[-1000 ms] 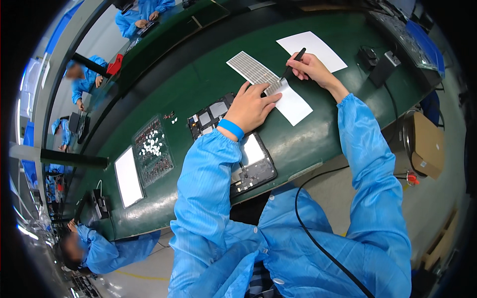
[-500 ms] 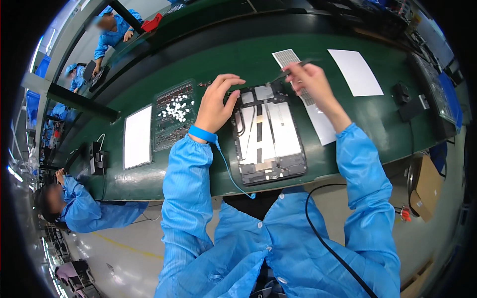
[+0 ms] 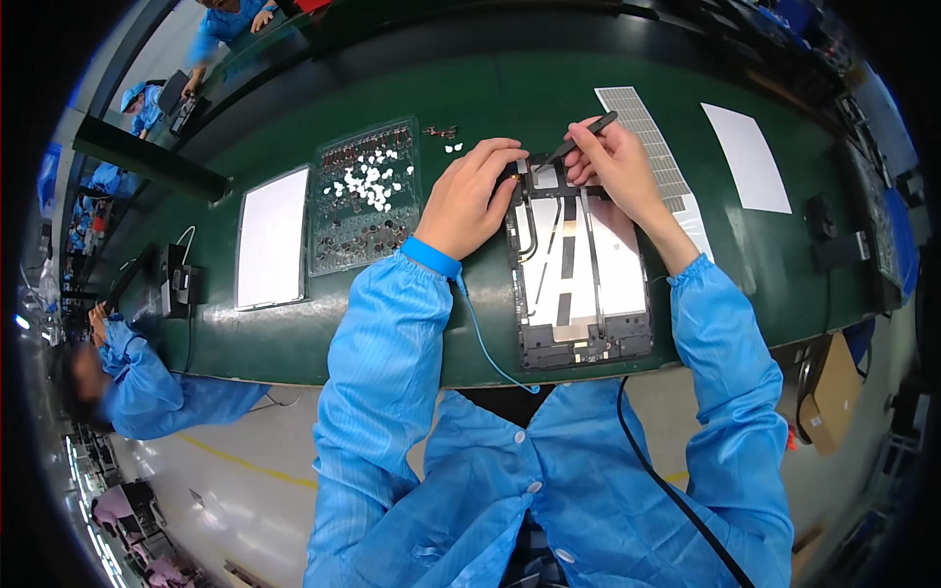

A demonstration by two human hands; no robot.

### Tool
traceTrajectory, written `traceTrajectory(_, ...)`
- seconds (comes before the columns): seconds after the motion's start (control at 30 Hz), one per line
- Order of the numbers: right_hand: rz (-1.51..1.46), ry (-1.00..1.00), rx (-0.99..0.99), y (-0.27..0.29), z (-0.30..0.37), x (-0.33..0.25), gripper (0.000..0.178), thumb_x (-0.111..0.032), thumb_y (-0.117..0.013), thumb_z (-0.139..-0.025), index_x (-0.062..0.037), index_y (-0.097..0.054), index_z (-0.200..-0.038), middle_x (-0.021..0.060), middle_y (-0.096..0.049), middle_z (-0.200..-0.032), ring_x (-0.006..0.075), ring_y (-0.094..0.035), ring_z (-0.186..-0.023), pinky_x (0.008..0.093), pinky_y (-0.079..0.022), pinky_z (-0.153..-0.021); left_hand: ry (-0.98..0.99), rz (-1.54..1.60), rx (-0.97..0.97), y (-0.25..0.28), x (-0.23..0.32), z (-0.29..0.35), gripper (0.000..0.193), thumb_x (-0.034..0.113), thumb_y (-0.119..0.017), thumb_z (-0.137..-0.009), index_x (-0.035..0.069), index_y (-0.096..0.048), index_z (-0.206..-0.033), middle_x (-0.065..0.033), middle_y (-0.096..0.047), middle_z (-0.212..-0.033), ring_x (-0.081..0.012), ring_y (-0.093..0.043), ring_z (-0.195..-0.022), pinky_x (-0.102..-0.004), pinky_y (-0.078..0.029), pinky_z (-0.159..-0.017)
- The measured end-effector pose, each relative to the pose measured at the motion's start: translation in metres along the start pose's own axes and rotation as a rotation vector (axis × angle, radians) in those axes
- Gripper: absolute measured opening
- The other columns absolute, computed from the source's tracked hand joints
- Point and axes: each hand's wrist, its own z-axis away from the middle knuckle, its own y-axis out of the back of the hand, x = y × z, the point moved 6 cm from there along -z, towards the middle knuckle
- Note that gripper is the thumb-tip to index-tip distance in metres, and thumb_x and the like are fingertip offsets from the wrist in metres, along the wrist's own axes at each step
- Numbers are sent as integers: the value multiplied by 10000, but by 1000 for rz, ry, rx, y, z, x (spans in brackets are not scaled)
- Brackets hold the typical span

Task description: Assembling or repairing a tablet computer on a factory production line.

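Observation:
An opened tablet [image 3: 613, 260], its back off and its silvery inside and black frame showing, lies on the green bench in front of me. My left hand [image 3: 470, 201] grips its upper left corner, with bent fingers along the top edge and the thumb at the side. Dark tweezers [image 3: 588, 133] are held in my right hand [image 3: 619, 169] over the tablet's top end. Their tips point down at the grey area near the left fingertips. Whether anything small is between the tips cannot be seen. A blue wrist strap [image 3: 431, 257] with a coiled cord circles my left wrist.
Left of the tablet lies a clear tray [image 3: 323, 257] of small dark parts and white bits, beside a white sheet [image 3: 272, 240]. To the right are a label sheet [image 3: 647, 137] and white paper [image 3: 750, 162]. A co-worker [image 3: 147, 377] sits at far left.
My right hand has brought the tweezers from beside the label sheet down over the tablet's top end. My left fingers have closed in on the tablet's corner. The whole view has shifted slightly.

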Motion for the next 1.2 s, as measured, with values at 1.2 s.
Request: traceTrajectory(1.2,71,15,49,183,62,33,247,-229,-625,-1002,1,-649,-1090,78,-678,-832,102,-648,-674,216,-517,-552,-360,-180,-438,-129,110,-44,355,349,-514,-1019,257,-643,-1336,-209,-470,-1469,-388,-413,-1383,-512,-250,-1195)
